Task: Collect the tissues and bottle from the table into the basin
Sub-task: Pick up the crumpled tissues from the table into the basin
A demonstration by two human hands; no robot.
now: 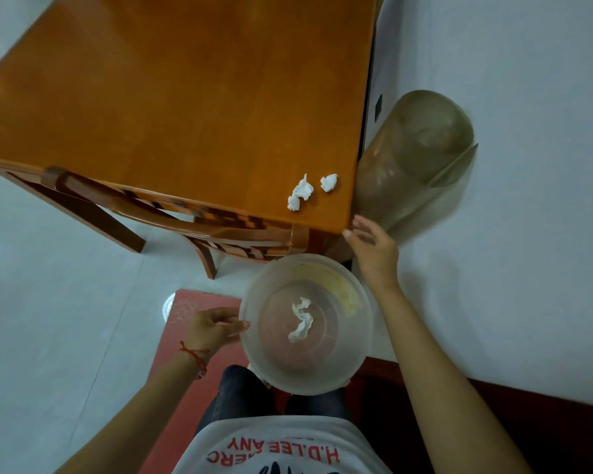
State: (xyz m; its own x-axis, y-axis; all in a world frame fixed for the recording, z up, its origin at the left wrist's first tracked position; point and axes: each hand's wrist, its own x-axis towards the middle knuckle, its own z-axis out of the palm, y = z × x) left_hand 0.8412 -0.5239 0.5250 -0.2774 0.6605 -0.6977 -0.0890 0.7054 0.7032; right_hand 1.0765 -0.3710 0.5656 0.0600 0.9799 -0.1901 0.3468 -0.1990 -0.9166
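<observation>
A translucent round basin (353, 340) is held below the table's near corner, with my left hand (216, 328) gripping its left rim. One crumpled white tissue (301, 319) lies inside it. Two more crumpled tissues sit on the orange wooden table (185, 107) near that corner: a larger one (300, 193) and a small one (328, 182). My right hand (374, 248) hovers at the table's corner, fingers spread and holding nothing, just right of the tissues. No bottle is in view.
A wooden chair (172, 217) is tucked under the table's near edge. A tall translucent brown bin (415, 159) stands beside the table against the white wall. A red mat (189, 313) lies on the pale tiled floor under me.
</observation>
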